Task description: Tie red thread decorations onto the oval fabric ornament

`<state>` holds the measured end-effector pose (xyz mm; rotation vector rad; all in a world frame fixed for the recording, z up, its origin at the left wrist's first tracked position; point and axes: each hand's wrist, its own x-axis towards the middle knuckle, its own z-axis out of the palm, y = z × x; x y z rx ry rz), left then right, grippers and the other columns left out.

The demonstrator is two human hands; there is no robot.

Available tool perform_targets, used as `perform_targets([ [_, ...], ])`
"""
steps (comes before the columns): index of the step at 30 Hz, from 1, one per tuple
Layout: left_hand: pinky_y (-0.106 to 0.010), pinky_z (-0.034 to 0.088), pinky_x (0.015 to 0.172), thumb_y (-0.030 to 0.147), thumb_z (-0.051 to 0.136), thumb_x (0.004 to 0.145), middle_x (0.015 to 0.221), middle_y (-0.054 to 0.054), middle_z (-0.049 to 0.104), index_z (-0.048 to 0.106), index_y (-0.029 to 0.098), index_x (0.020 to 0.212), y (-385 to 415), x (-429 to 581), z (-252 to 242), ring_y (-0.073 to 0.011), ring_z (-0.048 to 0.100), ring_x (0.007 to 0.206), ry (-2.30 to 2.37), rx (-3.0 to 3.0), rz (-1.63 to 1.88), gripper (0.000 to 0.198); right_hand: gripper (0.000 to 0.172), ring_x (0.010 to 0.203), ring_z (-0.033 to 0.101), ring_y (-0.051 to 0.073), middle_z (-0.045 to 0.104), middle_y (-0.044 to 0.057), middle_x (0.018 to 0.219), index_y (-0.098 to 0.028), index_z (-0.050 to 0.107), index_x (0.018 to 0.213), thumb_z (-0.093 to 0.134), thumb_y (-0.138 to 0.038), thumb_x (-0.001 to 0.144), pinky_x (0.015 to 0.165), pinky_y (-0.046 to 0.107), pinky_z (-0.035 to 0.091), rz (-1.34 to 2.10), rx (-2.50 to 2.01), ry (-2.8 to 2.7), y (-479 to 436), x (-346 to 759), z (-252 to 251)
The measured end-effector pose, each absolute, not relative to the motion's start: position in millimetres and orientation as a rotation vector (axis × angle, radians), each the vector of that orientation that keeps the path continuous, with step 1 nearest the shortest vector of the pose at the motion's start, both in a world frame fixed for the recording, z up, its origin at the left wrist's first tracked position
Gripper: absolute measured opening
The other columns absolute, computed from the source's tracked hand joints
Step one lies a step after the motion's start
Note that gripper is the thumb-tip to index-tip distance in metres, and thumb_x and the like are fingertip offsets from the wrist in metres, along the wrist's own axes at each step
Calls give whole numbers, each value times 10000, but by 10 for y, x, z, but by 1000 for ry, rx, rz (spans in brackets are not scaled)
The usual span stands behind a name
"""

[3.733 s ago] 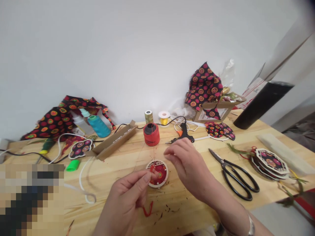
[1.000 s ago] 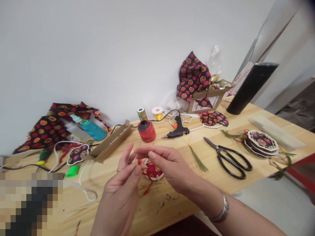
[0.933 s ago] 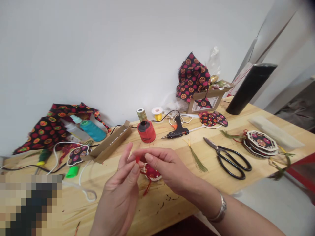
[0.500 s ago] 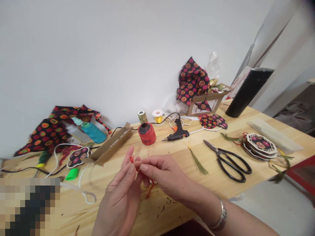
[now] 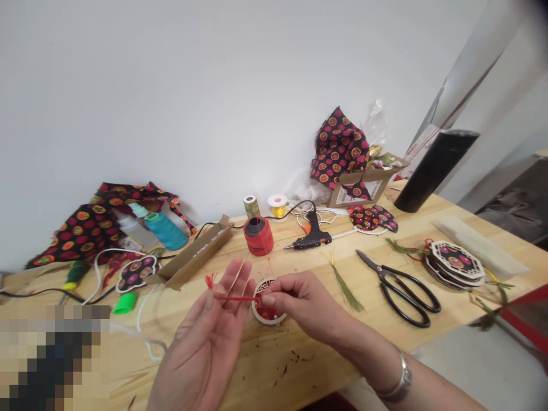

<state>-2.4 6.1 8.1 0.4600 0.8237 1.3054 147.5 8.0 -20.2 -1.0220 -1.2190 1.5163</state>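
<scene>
A short bundle of red thread (image 5: 240, 298) stretches between my two hands. My left hand (image 5: 209, 337) pinches it near its frayed end with the thumb, palm turned up and the other fingers extended. The thumb and fingers of my right hand (image 5: 295, 302) are closed on the other end. Beneath the right hand lies a round white-framed ornament (image 5: 269, 315) with a patterned cloth centre, partly covered by the fingers. Behind the hands stands a red thread spool (image 5: 258, 238), and a thin red strand runs down from it toward the right hand.
Black-handled scissors (image 5: 406, 291) and a green thread tassel (image 5: 346, 284) lie to the right. A black glue gun (image 5: 312, 233) rests behind them. Stacked ornaments (image 5: 456, 264) sit at the right edge. On the left are a long cardboard box (image 5: 197, 257) and a teal thread cone (image 5: 166, 231).
My hands have drawn apart, the right one moving rightward, so the red thread bundle is stretched straight between them. The left fingers have spread, and the round ornament on the table shows.
</scene>
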Motion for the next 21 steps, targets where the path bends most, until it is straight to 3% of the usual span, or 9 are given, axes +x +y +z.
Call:
perform_targets([
  [5, -382, 517, 893, 212, 598, 809, 879, -31, 731, 693, 183, 746, 30, -93, 84, -193, 662, 906, 803, 443, 1369, 117, 173, 554, 460, 92, 572, -6, 601, -124, 642, 677, 606, -277, 749, 548, 225, 358, 1425, -1137, -1240, 162, 1623, -191],
  [7, -393, 510, 909, 219, 679, 746, 732, 24, 712, 684, 201, 716, 23, -115, 89, -154, 673, 785, 769, 460, 1381, 35, 157, 561, 466, 92, 574, -13, 602, -131, 643, 672, 610, -266, 745, 557, 222, 364, 1377, -1153, -1264, 218, 1681, -186],
  [10, -388, 486, 949, 252, 747, 675, 580, 61, 636, 652, 194, 611, 14, -146, 90, -124, 649, 689, 737, 563, 1373, 128, 134, 586, 472, 95, 565, -22, 606, -139, 640, 652, 609, -234, 742, 581, 221, 369, 1293, -1156, -1327, 305, 1752, -166],
  [13, -349, 463, 975, 315, 768, 640, 506, 64, 589, 640, 192, 534, 6, -188, 58, -109, 624, 623, 722, 722, 1371, 207, 116, 623, 481, 100, 564, -24, 629, -143, 641, 648, 601, -191, 746, 614, 224, 372, 1211, -1164, -1421, 387, 1799, -106],
  [16, -365, 420, 1010, 316, 760, 646, 498, 69, 605, 688, 240, 557, 20, -268, -12, -111, 624, 584, 698, 917, 1404, 138, 116, 628, 478, 101, 560, -23, 635, -143, 638, 651, 600, -174, 756, 619, 226, 367, 1138, -1156, -1556, 478, 1820, -16],
  [21, -464, 325, 1050, 298, 675, 729, 545, 21, 690, 749, 287, 675, 33, -436, -129, -201, 683, 637, 666, 1544, 1377, 92, 137, 632, 486, 101, 556, -25, 644, -149, 611, 653, 582, -165, 786, 617, 219, 378, 1110, -1051, -1742, 668, 1811, 116],
])
